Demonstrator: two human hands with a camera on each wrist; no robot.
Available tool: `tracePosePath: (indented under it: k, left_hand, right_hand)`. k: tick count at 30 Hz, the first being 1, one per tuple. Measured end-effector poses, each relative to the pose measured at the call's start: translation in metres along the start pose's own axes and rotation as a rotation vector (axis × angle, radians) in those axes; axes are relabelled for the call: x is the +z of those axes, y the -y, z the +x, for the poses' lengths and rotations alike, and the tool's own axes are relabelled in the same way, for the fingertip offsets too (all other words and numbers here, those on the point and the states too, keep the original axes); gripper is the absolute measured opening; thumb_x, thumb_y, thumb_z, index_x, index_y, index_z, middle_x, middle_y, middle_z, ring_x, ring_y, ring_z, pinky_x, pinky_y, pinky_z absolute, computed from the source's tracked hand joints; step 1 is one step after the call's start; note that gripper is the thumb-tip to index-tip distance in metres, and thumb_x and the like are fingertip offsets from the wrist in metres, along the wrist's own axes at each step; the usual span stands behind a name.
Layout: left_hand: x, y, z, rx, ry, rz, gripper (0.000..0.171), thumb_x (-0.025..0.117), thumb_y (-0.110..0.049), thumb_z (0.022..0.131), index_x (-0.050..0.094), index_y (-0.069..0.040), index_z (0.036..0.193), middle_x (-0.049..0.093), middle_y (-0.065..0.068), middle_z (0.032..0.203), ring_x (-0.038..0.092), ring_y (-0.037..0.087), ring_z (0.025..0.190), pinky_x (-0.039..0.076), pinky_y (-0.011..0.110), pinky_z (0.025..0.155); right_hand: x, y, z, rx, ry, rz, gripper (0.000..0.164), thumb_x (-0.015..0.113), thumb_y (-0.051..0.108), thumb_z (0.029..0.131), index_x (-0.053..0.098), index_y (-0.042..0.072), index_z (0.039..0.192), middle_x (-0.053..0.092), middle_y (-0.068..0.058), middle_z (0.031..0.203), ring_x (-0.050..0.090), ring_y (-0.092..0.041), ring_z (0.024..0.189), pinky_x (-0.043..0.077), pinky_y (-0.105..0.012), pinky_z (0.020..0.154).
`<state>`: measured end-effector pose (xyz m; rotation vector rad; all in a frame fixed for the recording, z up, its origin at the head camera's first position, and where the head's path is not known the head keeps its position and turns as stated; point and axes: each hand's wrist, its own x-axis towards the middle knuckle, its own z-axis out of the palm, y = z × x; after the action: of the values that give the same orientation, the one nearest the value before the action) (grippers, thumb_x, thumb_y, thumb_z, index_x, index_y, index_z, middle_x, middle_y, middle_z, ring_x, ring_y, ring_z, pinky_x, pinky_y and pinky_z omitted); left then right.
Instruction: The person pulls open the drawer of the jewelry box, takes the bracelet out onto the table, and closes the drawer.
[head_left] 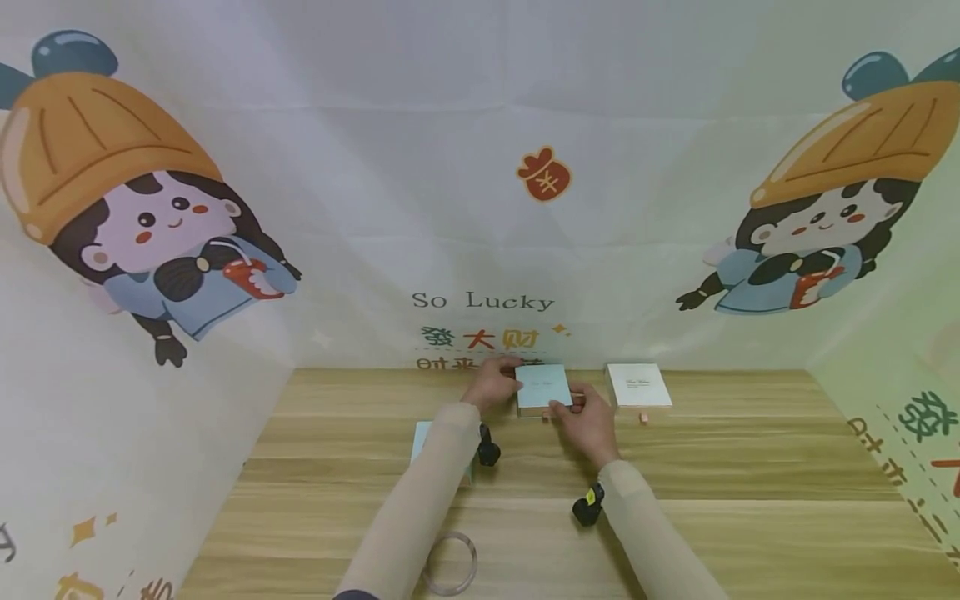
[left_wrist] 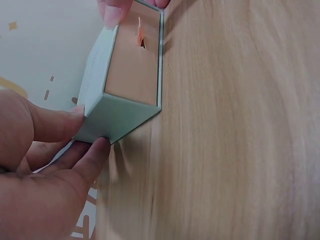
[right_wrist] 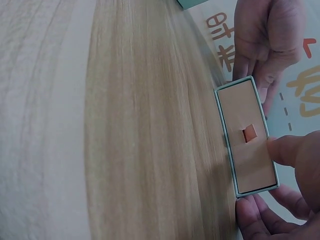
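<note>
A pale blue drawer-style jewelry box (head_left: 543,385) lies at the back of the table, a tan drawer front with an orange pull tab (right_wrist: 250,133) facing me. My left hand (head_left: 492,383) grips its left end; the left wrist view shows the thumb at the top edge and fingertips against the end wall. At the other end my right hand (head_left: 590,425) holds the box, thumb on the top edge and fingers around the side, as the right wrist view shows. The drawer sits inside its sleeve.
To the right stands a white box (head_left: 640,385) with its own small tab (head_left: 643,418). Another light blue box (head_left: 422,437) is partly hidden under my left forearm. A translucent bangle (head_left: 474,560) lies near the front. Printed cloth (head_left: 360,275) rises behind the table.
</note>
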<state>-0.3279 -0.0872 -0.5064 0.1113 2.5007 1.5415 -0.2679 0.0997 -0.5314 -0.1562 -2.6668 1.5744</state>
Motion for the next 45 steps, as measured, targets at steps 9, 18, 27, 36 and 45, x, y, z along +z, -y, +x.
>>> tracePosePath:
  k: [9,18,27,36,45]
  left_hand:
    - [-0.003,-0.001,-0.006,0.002,-0.014,0.065,0.049,0.072,-0.001,0.090,0.063,-0.001,0.137,0.055,0.020,0.147,0.049,0.038,0.138,0.040,0.051,0.117]
    - [-0.005,-0.001,-0.017,0.057,0.004,0.201,0.049,0.075,-0.004,0.090,0.062,0.003,0.136,0.062,0.023,0.135,0.059,0.037,0.122,0.049,0.049,0.106]
    - [-0.001,-0.004,-0.036,0.093,-0.062,0.272,0.028,0.082,-0.004,0.083,0.067,0.007,0.103,0.066,0.015,0.099,0.057,0.023,0.086,0.052,0.036,0.082]
    - [0.004,-0.003,-0.065,0.064,-0.082,0.332,0.035,0.087,-0.013,0.081,0.056,0.002,0.086,0.052,0.006,0.084,0.046,0.019,0.078,0.047,0.034,0.073]
    - [0.016,-0.007,-0.094,0.047,-0.108,0.409,0.046,0.089,-0.023,0.080,0.060,0.007,0.101,0.060,0.014,0.091,0.053,0.022,0.082,0.051,0.038,0.073]
  right_hand:
    - [-0.003,-0.001,0.002,-0.003,0.022,0.006,0.047,0.071,0.023,0.097,0.058,-0.004,0.132,0.064,-0.025,0.124,0.063,-0.035,0.113,0.054,-0.047,0.099]
    - [-0.010,-0.002,0.002,-0.033,0.060,0.010,0.041,0.072,0.021,0.095,0.063,-0.003,0.127,0.067,-0.022,0.117,0.064,-0.031,0.105,0.055,-0.039,0.090]
    - [-0.018,-0.007,0.005,-0.072,0.108,-0.020,0.035,0.072,0.019,0.095,0.065,-0.003,0.122,0.067,-0.020,0.114,0.065,-0.028,0.103,0.054,-0.032,0.084]
    - [-0.026,-0.011,0.009,-0.134,0.207,-0.048,0.034,0.074,0.017,0.094,0.067,-0.001,0.121,0.071,-0.017,0.111,0.066,-0.026,0.101,0.053,-0.030,0.082]
    - [-0.038,-0.010,0.010,-0.176,0.377,-0.040,0.031,0.071,0.017,0.096,0.069,0.002,0.123,0.073,-0.014,0.111,0.066,-0.022,0.100,0.052,-0.028,0.080]
